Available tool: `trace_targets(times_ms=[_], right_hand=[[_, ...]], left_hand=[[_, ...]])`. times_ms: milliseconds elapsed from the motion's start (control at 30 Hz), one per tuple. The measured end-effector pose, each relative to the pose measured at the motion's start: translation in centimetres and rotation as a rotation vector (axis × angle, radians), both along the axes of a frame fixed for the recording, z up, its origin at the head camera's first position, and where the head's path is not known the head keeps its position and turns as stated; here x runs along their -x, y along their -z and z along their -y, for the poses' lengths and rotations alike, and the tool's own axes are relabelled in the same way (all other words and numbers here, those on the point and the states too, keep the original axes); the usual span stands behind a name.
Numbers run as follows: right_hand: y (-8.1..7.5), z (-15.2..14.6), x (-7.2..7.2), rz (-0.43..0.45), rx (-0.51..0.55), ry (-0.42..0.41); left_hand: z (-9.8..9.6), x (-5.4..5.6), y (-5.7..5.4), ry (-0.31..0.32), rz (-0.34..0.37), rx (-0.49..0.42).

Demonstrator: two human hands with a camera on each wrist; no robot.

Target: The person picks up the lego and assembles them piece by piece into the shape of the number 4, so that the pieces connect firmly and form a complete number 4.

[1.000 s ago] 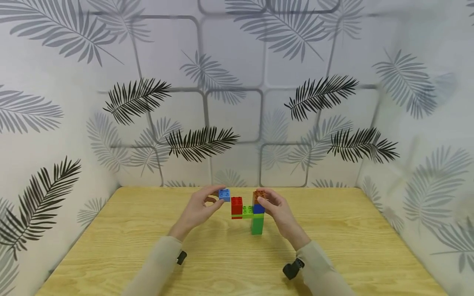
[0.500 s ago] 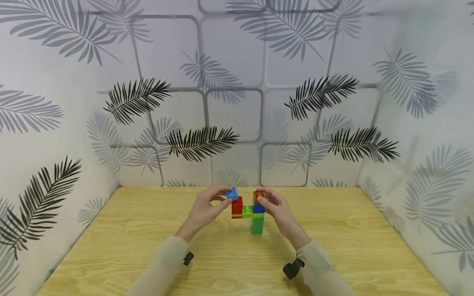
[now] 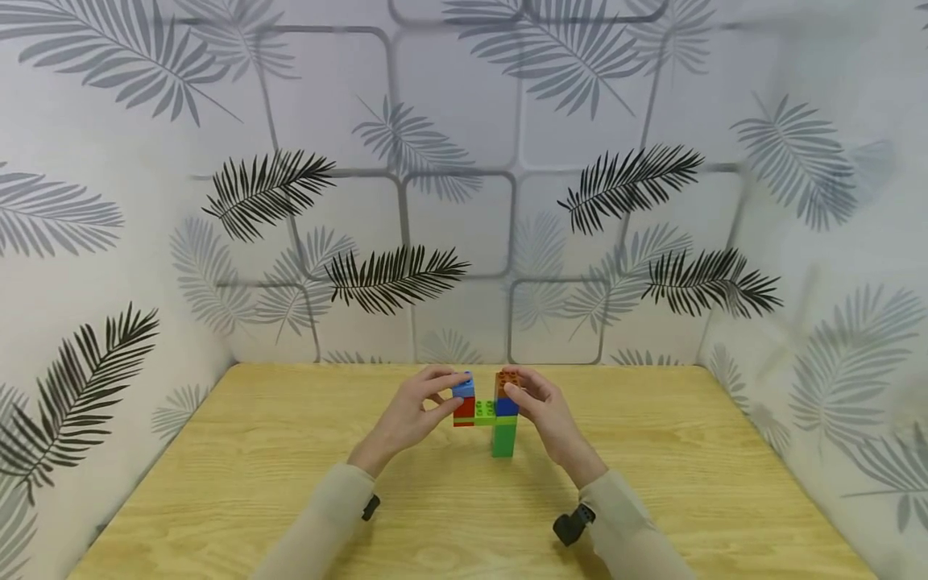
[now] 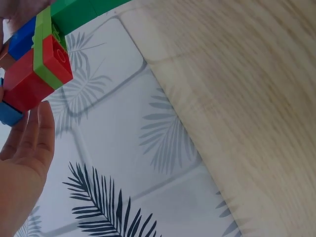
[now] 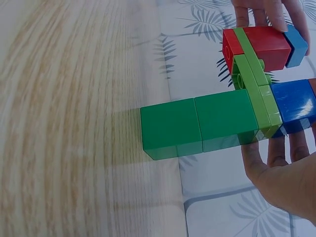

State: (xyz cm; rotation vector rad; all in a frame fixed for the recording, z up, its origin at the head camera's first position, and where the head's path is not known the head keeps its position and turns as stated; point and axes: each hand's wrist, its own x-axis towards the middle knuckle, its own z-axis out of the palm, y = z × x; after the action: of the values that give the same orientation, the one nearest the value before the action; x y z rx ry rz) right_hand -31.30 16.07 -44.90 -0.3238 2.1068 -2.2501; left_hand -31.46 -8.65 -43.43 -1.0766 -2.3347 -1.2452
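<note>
My left hand (image 3: 402, 415) pinches a light blue toy brick (image 5: 296, 45) sitting on top of a red brick (image 5: 269, 47). That red brick stands on the left end of a light green plate (image 3: 484, 413), with more red beneath it. At its right end, the plate rests on green bricks (image 5: 170, 128) standing on the table. Above there, a dark blue brick (image 3: 506, 408) carries a brown brick (image 3: 502, 390). My right hand (image 3: 547, 415) grips the brown brick, fingers around the column's far side. In the left wrist view, part of the light blue brick is cut off by the frame edge.
A wooden table (image 3: 290, 451) carries the structure near its far edge. Behind it rises a wall (image 3: 464, 225) with a leaf pattern. The structure's left end overhangs the table without support underneath.
My left hand has carried the light blue brick right and set it on the red brick; a tilt seen half a second ago has levelled out. The right hand stays in place.
</note>
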Motion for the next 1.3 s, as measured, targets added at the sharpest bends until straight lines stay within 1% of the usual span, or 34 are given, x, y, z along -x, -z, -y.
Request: trace_targets(times_ms=[67,167,233,367,533,667,833,933,1100,1200,1300], right_hand=[[0.0,-0.1,0.0,-0.003,-0.003,-0.002],[0.0,-0.1,-0.1,0.000,-0.008,-0.006],[0.0,-0.1,-0.1,0.002,-0.004,-0.008],[-0.1,-0.1,0.1,0.011,0.005,-0.008],[-0.2,-0.1,0.1,0.015,-0.005,-0.012],[-0.2,-0.1,0.2,0.010,-0.002,-0.003],[0.0,-0.1,0.0,0.011,0.011,-0.015],[0.2,-0.2,-0.1,-0.009,-0.005,-0.036],[0.7,-0.6,-0.3,-0.072,-0.133,-0.098],[0.9,-0.6,-0.4,-0.064,-0.203,-0.113],[1.0,-0.3,-0.1,-0.043,-0.228,-0.089]], left_hand=[[0.0,-0.1,0.1,0.009,0.021,0.022],[0.0,-0.2,0.3,0.013,0.031,0.058],[0.0,-0.2,0.4,0.010,0.025,0.076],[0.0,-0.1,0.6,0.004,-0.009,0.108],[0.1,-0.1,0.9,-0.007,-0.027,0.145],[-0.1,-0.1,1.0,-0.012,-0.023,0.130],[-0.3,-0.2,0.9,-0.019,0.012,0.091],[-0.3,-0.3,1.0,-0.023,0.032,0.075],[-0.1,-0.3,1.4,-0.045,0.095,0.082],[0.0,-0.1,1.6,-0.052,0.130,0.076],[0.1,0.3,1.6,-0.064,0.171,0.029]])
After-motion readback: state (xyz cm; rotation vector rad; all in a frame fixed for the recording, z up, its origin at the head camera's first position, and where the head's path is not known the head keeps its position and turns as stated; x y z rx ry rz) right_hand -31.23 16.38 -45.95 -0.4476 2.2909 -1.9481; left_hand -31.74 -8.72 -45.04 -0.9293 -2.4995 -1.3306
